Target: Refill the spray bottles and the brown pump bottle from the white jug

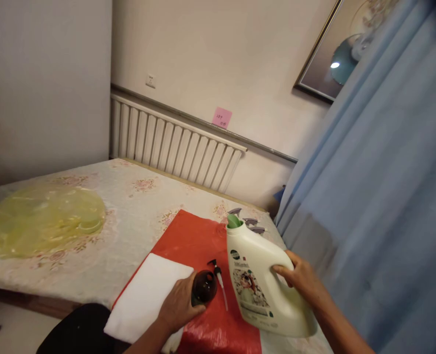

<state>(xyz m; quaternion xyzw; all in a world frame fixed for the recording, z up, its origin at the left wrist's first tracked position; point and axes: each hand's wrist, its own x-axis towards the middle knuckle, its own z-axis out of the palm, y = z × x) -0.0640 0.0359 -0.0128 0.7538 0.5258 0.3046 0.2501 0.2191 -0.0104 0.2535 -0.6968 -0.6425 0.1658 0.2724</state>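
My right hand (pixel 302 279) grips the handle side of a large cream detergent jug (pixel 259 280) with a green spout, held upright but tilted over the red mat (pixel 199 241). My left hand (pixel 179 302) wraps around a small dark brown bottle (pixel 203 286) standing on the mat, its mouth open. A black pump head with a white tube (pixel 219 280) lies on the mat between bottle and jug. A folded white cloth (pixel 146 295) rests under my left wrist.
The mat lies on a table with a floral cloth (pixel 129 206). A yellow-green plastic sheet (pixel 41 219) sits at the left. Grey clips (pixel 250 221) lie behind the jug. A white radiator (pixel 173 145) lines the wall; a blue curtain (pixel 380 196) hangs at right.
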